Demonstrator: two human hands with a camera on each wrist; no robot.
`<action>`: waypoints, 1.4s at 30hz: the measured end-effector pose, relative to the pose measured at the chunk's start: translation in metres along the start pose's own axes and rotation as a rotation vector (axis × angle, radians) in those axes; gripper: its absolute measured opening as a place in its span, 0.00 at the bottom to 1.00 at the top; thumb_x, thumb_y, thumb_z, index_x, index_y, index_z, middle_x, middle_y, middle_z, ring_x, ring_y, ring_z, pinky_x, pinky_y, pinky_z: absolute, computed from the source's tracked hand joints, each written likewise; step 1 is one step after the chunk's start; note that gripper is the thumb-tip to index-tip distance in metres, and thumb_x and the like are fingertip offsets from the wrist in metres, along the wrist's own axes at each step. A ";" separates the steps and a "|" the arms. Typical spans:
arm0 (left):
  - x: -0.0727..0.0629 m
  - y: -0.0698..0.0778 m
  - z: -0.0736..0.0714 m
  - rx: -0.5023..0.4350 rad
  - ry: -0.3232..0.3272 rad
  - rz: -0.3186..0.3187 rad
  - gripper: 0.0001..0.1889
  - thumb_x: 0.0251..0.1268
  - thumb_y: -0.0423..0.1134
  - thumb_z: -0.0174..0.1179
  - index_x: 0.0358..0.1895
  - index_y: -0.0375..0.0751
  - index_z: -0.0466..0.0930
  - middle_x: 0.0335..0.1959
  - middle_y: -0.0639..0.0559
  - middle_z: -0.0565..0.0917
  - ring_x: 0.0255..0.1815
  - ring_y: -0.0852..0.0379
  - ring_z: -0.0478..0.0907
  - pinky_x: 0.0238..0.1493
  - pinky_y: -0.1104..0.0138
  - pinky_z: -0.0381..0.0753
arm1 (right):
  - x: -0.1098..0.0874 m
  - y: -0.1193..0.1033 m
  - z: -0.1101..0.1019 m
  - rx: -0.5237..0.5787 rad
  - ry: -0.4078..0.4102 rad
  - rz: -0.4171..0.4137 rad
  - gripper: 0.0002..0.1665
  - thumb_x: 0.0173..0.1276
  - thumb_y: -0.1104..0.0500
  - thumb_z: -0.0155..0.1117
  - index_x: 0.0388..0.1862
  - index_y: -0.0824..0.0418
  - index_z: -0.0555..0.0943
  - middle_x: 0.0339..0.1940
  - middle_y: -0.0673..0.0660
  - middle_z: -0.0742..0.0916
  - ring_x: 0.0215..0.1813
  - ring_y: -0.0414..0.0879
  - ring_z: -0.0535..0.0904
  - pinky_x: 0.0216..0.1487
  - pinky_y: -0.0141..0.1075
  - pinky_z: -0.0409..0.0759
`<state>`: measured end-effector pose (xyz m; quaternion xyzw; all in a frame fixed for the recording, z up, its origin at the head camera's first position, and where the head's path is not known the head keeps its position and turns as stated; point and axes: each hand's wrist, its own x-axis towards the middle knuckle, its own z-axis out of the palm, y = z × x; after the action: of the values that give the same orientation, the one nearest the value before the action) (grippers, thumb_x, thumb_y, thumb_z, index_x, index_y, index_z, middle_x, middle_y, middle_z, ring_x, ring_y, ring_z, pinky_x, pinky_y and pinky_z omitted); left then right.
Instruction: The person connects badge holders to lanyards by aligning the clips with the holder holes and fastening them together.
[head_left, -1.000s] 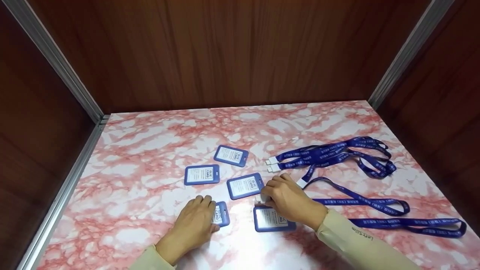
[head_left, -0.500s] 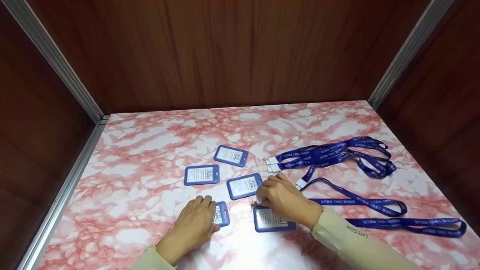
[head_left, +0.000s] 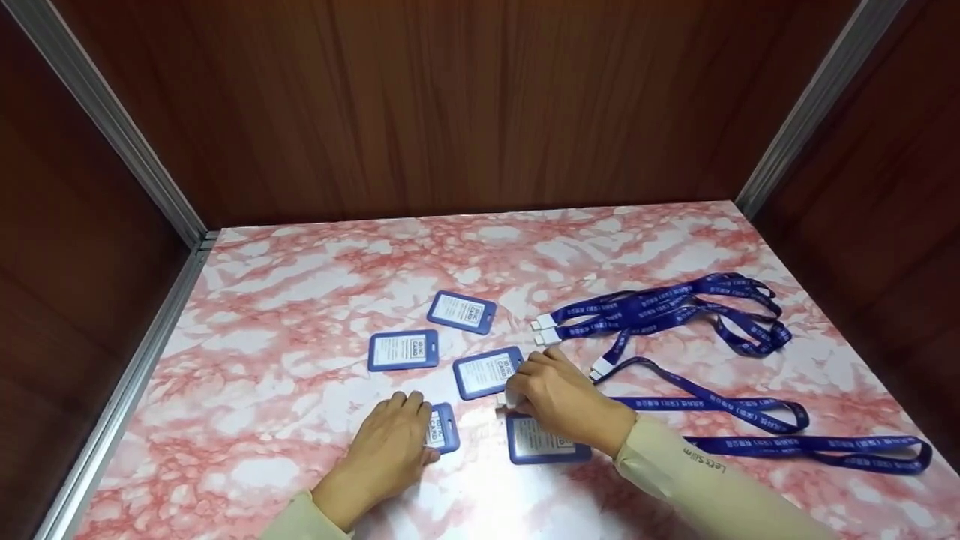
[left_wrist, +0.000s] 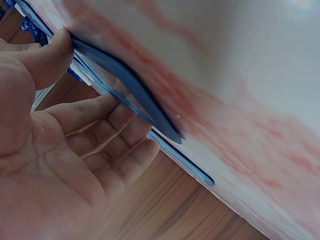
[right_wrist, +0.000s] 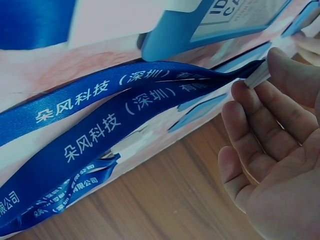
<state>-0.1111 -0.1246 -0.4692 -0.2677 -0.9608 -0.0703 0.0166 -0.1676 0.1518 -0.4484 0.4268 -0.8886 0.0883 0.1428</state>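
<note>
My left hand (head_left: 390, 450) pinches a blue badge holder (head_left: 444, 429) at the front of the table. In the left wrist view the thumb and fingers grip the holder's blue frame (left_wrist: 132, 82) by its opposite edges, and the frame looks tilted. To the right, my right hand (head_left: 566, 401) pinches the white clip end (head_left: 502, 405) of a blue lanyard. The right wrist view shows thumb and forefinger on that white end (right_wrist: 257, 75), the printed strap (right_wrist: 115, 115) trailing away from it. Below the right hand lies another badge holder (head_left: 547, 441), partly covered by it.
Three more badge holders lie farther back: one at the rear (head_left: 461, 311), one at left (head_left: 403, 350), one by my right fingertips (head_left: 484, 375). Several lanyards (head_left: 660, 307) lie bunched at the right rear. A looped lanyard (head_left: 817, 448) runs under the right sleeve. Wood panels (head_left: 465, 112) enclose the table.
My right hand has slid slightly left with the white clip end, drawing its lanyard along toward the left hand's badge holder. The left hand stays where it was.
</note>
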 end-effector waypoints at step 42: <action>-0.001 -0.001 0.001 -0.029 -0.004 -0.019 0.34 0.60 0.51 0.74 0.60 0.27 0.78 0.49 0.45 0.78 0.47 0.49 0.72 0.49 0.53 0.80 | 0.016 -0.022 0.014 -0.039 -0.098 -0.032 0.09 0.57 0.54 0.80 0.31 0.50 0.86 0.31 0.46 0.86 0.37 0.46 0.78 0.44 0.40 0.71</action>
<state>-0.1107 -0.1256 -0.4702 -0.2588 -0.9622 -0.0837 0.0099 -0.1626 0.1224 -0.4556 0.4418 -0.8892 0.0475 0.1089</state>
